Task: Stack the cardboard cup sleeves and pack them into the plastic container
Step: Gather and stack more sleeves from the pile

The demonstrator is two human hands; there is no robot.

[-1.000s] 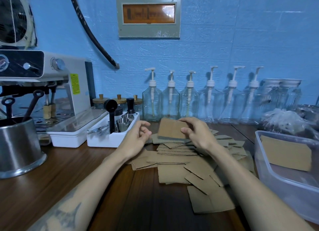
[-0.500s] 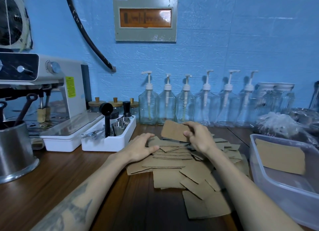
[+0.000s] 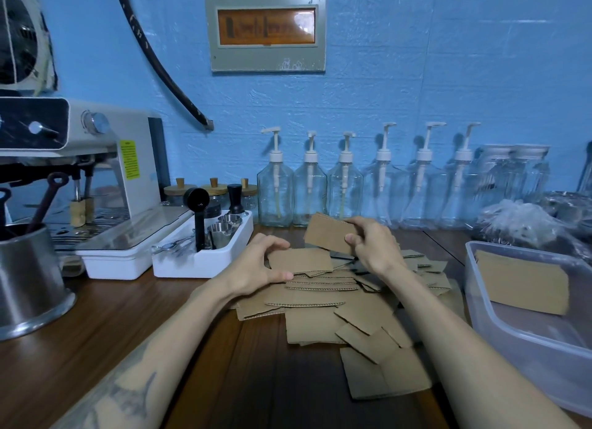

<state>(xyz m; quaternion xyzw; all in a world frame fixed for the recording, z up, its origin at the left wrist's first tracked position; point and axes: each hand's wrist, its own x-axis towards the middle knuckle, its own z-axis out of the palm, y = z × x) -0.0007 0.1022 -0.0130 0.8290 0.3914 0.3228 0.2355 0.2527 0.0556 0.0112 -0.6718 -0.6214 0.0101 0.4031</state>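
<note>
Right hand (image 3: 373, 246) pinches one sleeve (image 3: 326, 233) raised over the loose pile (image 3: 323, 300) mid-table, left hand (image 3: 259, 265) pinches another sleeve (image 3: 299, 260) atop it; risk: overlapped sleeves skew or slide, stack misaligned for the plastic container (image 3: 480, 303) at the right edge.

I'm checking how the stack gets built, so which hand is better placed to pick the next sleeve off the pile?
Left, probably. The left hand already pinches a sleeve on the pile, while the right hand is occupied holding the lifted sleeves above the pile.
</note>
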